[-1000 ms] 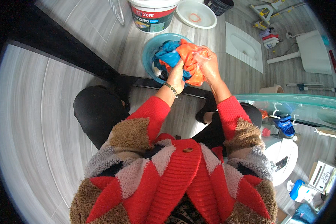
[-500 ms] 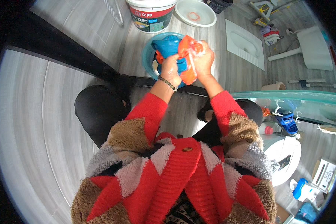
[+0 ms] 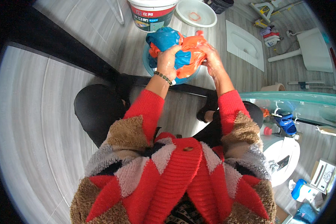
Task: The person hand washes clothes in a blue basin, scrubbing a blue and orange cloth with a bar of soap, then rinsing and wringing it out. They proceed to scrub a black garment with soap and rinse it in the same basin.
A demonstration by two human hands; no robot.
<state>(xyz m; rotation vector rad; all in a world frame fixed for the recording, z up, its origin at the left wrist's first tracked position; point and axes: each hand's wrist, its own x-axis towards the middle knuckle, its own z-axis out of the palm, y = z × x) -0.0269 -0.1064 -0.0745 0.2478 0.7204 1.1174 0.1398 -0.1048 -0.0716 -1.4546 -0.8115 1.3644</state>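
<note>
A wet, shiny garment (image 3: 194, 51) in blue and orange is bunched up over a light blue round basin (image 3: 146, 64). Around its blue part, on the left, the fingers of my left hand (image 3: 167, 62) are closed; a dark bead bracelet sits at that wrist. My right hand (image 3: 214, 61) grips the orange part at the other side, thumb toward me, its other fingers partly hidden by the fabric. The garment covers most of the basin's inside, so what lies in it is hidden.
Beyond the basin stand a large paint bucket (image 3: 153, 16) and a shallow white basin (image 3: 209, 23). A squat toilet (image 3: 244, 44) is set in the floor to the right. A black sill (image 3: 192, 88) runs between me and the basin; a glass panel (image 3: 306, 98) edges the right.
My hands have moved apart, the right one lower and outward. The garment, squeezed between them before, is now spread wider, with its blue part bulging up at the left.
</note>
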